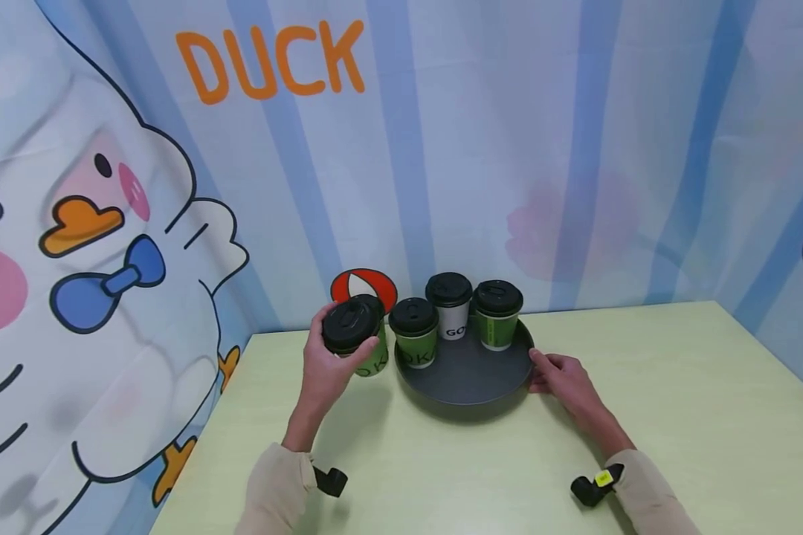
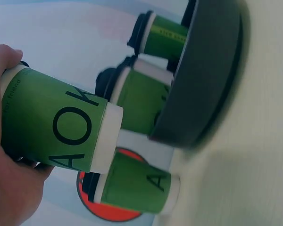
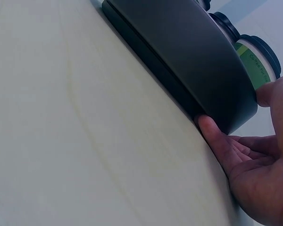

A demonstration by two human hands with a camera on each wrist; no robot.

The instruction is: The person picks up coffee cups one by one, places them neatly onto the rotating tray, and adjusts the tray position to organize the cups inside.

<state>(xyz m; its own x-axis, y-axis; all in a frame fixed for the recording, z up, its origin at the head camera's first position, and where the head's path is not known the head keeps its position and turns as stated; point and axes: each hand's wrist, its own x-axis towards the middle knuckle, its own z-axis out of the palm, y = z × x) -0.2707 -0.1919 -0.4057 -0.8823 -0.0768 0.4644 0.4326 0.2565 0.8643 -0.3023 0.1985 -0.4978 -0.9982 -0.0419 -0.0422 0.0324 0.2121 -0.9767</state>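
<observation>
My left hand (image 1: pixel 326 375) grips a green paper coffee cup (image 2: pixel 47 120) by its side, lifted above the table and tilted. Its black lid (image 1: pixel 349 325) faces the head camera. Just behind it, a second green cup (image 2: pixel 134 183) stands on the table, partly covered in the head view. A dark grey round tray (image 1: pixel 468 385) carries a green cup (image 1: pixel 417 345) at left, a white cup (image 1: pixel 452 323) at the back and another green cup (image 1: pixel 497 328) at right, all black-lidded. At the tray's right edge, my right hand (image 1: pixel 565 379) pinches the rim, thumb on top and fingers low against the side.
The pale yellow table (image 1: pixel 642 386) runs back to a blue-striped cloth backdrop (image 1: pixel 482 148) printed with ducks. A red and white ball shape (image 1: pixel 381 282) on the cloth shows right behind the cups at left.
</observation>
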